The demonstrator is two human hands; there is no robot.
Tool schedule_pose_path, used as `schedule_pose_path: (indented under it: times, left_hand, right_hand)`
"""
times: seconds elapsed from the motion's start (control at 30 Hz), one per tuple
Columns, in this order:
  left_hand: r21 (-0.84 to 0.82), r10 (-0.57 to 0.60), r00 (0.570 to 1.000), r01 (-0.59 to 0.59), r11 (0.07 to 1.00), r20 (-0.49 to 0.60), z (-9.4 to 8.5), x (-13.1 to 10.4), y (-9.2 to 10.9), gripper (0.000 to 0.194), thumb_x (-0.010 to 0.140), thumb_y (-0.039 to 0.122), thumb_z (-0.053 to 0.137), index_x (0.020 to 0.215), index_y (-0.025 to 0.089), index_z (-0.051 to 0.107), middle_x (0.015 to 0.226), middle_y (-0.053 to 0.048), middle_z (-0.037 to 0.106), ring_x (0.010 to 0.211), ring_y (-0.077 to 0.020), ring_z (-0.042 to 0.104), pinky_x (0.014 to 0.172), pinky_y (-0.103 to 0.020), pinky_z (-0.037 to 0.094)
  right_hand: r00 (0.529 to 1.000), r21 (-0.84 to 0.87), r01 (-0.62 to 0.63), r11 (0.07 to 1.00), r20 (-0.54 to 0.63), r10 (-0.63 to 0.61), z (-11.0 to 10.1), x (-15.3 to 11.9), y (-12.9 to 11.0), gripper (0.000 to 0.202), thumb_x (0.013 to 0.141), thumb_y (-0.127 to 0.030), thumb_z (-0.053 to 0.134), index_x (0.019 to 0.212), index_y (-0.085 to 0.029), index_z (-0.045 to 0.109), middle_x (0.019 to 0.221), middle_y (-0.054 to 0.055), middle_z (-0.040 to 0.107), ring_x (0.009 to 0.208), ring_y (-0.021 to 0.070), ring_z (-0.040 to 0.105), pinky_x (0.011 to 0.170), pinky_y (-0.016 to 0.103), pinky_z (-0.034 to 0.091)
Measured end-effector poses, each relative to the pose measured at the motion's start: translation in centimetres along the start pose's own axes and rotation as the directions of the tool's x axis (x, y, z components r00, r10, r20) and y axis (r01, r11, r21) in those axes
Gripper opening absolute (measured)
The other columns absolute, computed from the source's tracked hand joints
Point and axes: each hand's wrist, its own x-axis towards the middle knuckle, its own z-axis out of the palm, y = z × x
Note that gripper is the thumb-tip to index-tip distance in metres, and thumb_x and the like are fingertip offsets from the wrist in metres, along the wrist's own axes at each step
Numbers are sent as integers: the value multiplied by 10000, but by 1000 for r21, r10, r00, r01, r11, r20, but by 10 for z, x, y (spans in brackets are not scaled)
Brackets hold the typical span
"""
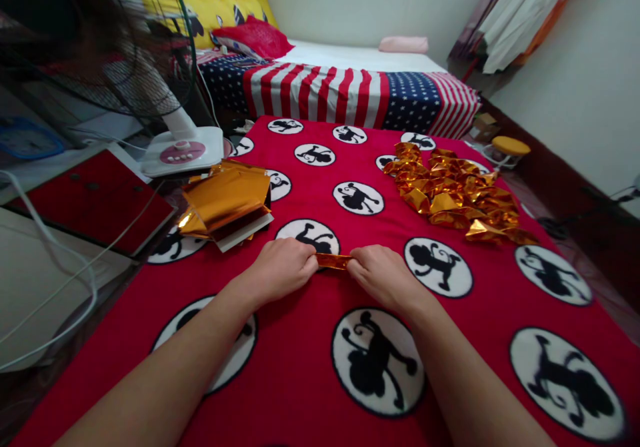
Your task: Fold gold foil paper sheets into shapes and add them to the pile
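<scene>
A: Where is the narrow strip of shiny gold foil (333, 261) located?

B: It is held crosswise between the hands, over a red cloth printed with black monkeys in white discs (300, 327); whether the cloth is touched cannot be told.

A: How is it gripped?

B: One end is pinched in the left hand (285, 267), the other in the right hand (383, 272), fingers curled.

A: And the pose?

B: Both forearms are extended forward and angled inward, backs of the hands turned upward.

A: What is seen beyond?

B: Flat gold foil sheets (227, 194) are stacked leftward; crinkled gold foil pieces (450, 190) are heaped rightward.
</scene>
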Motion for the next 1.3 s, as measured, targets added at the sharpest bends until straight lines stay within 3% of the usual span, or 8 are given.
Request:
schedule_pose_path:
  times: [0.27,0.57,0.97,1.3]
  left_hand:
    - [8,20,1000,-20,1000,-12,1,-1,0,347,883,315,402,754,221,710,738,-83,712,671,-233,649,566,-290,343]
    - [-9,73,995,-72,997,70,-4,-2,0,376,901,320,359,785,207,698,715,-87,694,652,-225,627,571,-297,324]
    - [-15,83,994,-82,996,66,-4,-2,-2,353,892,296,347,757,202,659,713,-74,685,654,-212,620,540,-308,221]
    - [-18,90,993,-88,996,75,-3,-2,-3,364,908,307,338,745,207,647,717,-71,689,659,-208,619,544,-310,218]
  right_hand:
    - [999,72,37,997,30,-39,-2,-2,1,282,835,-202,449,636,-193,649,617,47,622,522,138,458,526,303,169]
    - [994,157,19,987,99,-35,-7,0,8,265,818,-233,433,623,-184,606,605,27,593,537,118,442,526,279,192]
    - [994,145,5,989,111,-21,-8,1,7,251,799,-253,417,612,-185,570,602,24,574,529,109,398,528,281,187]
    - [994,148,7,989,107,-23,-9,0,9,252,792,-250,419,601,-183,569,601,29,576,530,109,401,532,281,183]
